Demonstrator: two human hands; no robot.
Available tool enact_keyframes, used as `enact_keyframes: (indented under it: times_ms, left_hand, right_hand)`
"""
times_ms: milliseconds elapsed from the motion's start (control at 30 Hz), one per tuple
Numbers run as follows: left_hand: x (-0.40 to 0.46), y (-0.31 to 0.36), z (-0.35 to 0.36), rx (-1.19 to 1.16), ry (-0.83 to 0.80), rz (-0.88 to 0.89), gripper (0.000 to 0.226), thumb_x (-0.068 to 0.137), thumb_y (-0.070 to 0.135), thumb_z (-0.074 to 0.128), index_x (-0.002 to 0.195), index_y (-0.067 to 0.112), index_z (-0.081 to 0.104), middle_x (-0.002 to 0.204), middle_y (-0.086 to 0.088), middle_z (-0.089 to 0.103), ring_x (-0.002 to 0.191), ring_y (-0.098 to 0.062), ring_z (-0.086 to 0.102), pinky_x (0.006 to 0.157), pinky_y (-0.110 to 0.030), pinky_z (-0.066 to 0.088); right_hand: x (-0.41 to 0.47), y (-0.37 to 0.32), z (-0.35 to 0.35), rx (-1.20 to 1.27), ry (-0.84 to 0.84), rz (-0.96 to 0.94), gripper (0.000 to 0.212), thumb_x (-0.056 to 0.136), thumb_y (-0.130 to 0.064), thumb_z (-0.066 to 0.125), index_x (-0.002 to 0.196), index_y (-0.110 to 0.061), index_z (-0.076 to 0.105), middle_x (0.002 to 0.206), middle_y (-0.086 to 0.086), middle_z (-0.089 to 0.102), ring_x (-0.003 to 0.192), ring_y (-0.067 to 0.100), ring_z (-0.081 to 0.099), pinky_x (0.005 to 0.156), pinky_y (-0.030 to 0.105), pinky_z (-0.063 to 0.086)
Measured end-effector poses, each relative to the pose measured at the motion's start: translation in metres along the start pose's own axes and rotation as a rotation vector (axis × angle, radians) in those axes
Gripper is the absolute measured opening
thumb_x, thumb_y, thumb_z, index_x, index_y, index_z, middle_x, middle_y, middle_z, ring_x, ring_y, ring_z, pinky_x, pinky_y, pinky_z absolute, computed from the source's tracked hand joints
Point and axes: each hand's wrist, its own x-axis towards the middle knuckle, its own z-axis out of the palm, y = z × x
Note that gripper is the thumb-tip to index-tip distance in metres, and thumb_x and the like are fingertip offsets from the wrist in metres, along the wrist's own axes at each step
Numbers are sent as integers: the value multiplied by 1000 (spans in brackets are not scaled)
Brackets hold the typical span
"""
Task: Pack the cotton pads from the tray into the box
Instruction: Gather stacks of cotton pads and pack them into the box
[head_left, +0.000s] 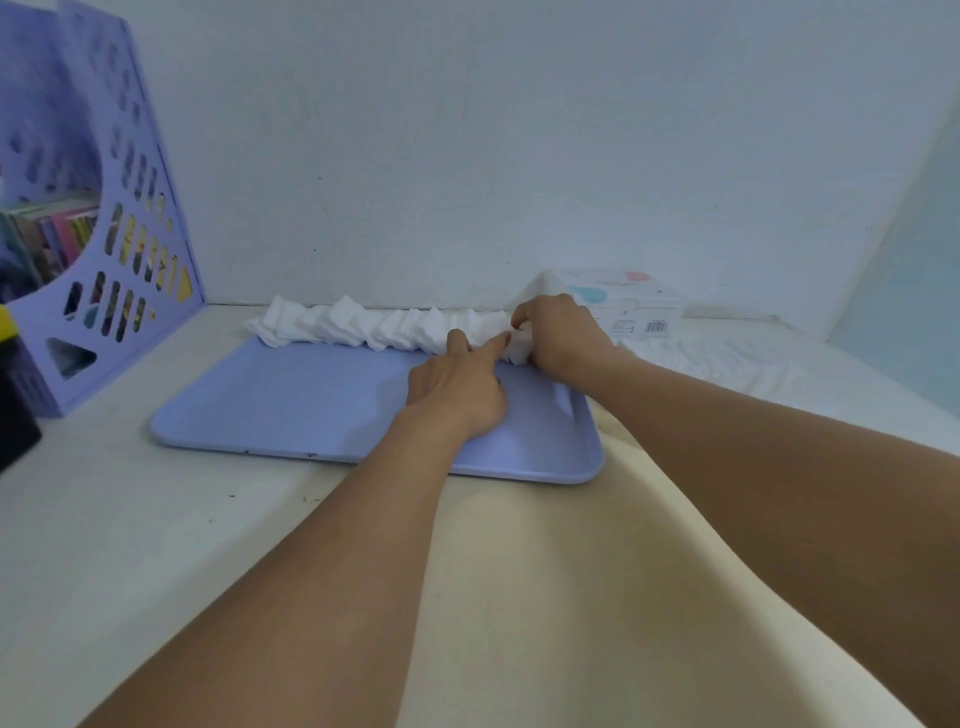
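A row of white square cotton pads (358, 325) lies along the far edge of a light blue tray (270, 410). My right hand (563, 330) grips a bunch of pads at the row's right end. My left hand (457, 387) rests on the tray just left of it, with index finger and thumb stretched out and touching the same pads. The white box (631, 301), printed with pink and blue shapes and a barcode, stands against the wall right behind my right hand; whether it is open does not show.
A purple perforated file holder (104, 228) with books stands at the far left. A dark object with a yellow top (13, 384) sits at the left edge. A white crumpled sheet (727, 364) lies to the right of the tray. The wall runs close behind.
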Motion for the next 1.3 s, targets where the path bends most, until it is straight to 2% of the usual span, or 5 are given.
enact_keyframes:
  times_ms: [367,500,600,867,1300]
  left_hand:
    - [1,-3,1,-64,67,-1,51,101,32,41,151,42,30,133,-5,39,103,-30,58,76,-34,39]
    - [3,12,-25,-1079,416,-223,26,97,42,47,113,27,61,100,1,62,101,-29,64,76,-39,54]
    - [-12,27,-47,-1535,86,-223,37,97,53,52,109,22,67,97,-1,75,88,-20,74,66,-37,61]
    - [-33,28,-40,-1319,-42,-73,33,95,31,67,125,18,62,113,-5,74,101,-22,73,79,-37,62]
    - [-53,4,-35,-1472,-36,-170,40,88,11,74,127,10,63,125,-9,69,102,-19,70,75,-25,58]
  right_hand:
    - [-30,-14,-41,-6,395,-35,42,74,4,50,110,-13,62,93,11,60,79,36,59,66,41,51]
    - [-55,-25,-62,960,261,43,41,74,9,66,108,-12,70,97,12,70,82,30,70,65,38,61]
    - [-75,-26,-60,1408,-72,77,42,79,16,66,115,-3,66,100,21,70,85,32,72,69,39,63]
    - [-90,-6,-68,1298,-272,72,24,96,-19,65,117,-11,70,112,15,73,97,35,74,85,45,61]
    - [-86,-5,-61,1073,92,28,21,88,-15,77,69,-10,67,67,0,63,64,12,60,62,23,50]
